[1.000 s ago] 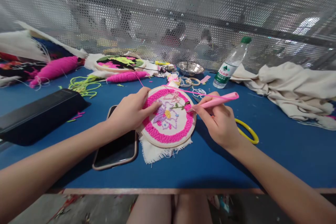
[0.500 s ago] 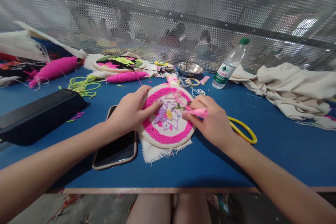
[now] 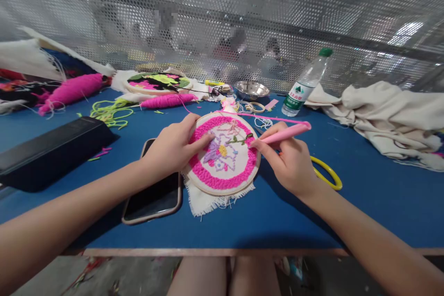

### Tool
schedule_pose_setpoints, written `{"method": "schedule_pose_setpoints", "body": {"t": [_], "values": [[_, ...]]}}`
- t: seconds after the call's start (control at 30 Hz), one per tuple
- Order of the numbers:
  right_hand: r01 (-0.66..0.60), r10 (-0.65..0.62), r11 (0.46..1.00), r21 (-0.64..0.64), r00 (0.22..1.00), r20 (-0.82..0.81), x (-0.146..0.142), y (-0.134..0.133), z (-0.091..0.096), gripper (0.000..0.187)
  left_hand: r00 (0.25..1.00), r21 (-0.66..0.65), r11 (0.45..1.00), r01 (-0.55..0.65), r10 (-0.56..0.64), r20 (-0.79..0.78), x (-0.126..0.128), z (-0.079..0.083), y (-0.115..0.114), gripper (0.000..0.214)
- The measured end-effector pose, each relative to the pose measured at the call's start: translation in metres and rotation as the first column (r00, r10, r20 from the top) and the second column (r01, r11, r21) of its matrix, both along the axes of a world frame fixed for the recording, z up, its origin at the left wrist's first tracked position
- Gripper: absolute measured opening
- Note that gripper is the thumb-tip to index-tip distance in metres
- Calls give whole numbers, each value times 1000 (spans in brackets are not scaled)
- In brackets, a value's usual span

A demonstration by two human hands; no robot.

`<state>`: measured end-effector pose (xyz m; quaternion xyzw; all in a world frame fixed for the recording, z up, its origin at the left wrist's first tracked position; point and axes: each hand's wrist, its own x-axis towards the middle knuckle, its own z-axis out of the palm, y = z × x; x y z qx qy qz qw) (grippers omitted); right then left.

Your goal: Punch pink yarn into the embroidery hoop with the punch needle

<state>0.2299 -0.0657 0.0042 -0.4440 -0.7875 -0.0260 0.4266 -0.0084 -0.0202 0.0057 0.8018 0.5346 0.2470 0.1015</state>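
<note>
A round embroidery hoop (image 3: 222, 184) lies on the blue table (image 3: 263, 215), its cloth stitched with a thick pink ring and a small flower pattern. My left hand (image 3: 173, 148) grips the hoop's left rim, fingers curled over the pink ring. My right hand (image 3: 289, 159) pinches a pink punch needle (image 3: 287, 132), its tip touching the cloth at the hoop's right edge and its back end pointing up and right. Pink yarn (image 3: 270, 118) runs from the needle's end toward the far side of the table.
A phone (image 3: 152, 199) lies under my left wrist, a black box (image 3: 52, 150) further left. A yellow ring (image 3: 328, 173) sits behind my right hand. Further back are pink yarn skeins (image 3: 72, 90), another hoop (image 3: 157, 82), a steel bowl (image 3: 251, 90), a water bottle (image 3: 305, 83) and cream cloth (image 3: 388, 115).
My right hand tipped the needle upright over the cloth half a second ago, then laid it back to the slanted pose at the hoop's right edge. My left hand stayed put.
</note>
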Motion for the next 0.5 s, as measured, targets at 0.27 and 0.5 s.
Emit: {"method": "schedule_pose_setpoints", "body": {"t": [0.27, 0.5], "values": [[-13, 13, 1000, -5, 999, -50, 2, -2, -2, 15, 1000, -11, 1000, -13, 13, -3, 1, 1, 0, 38], [-4, 4, 1000, 13, 999, -37, 2, -2, -1, 15, 1000, -10, 1000, -9, 9, -7, 0, 0, 0, 40]]}}
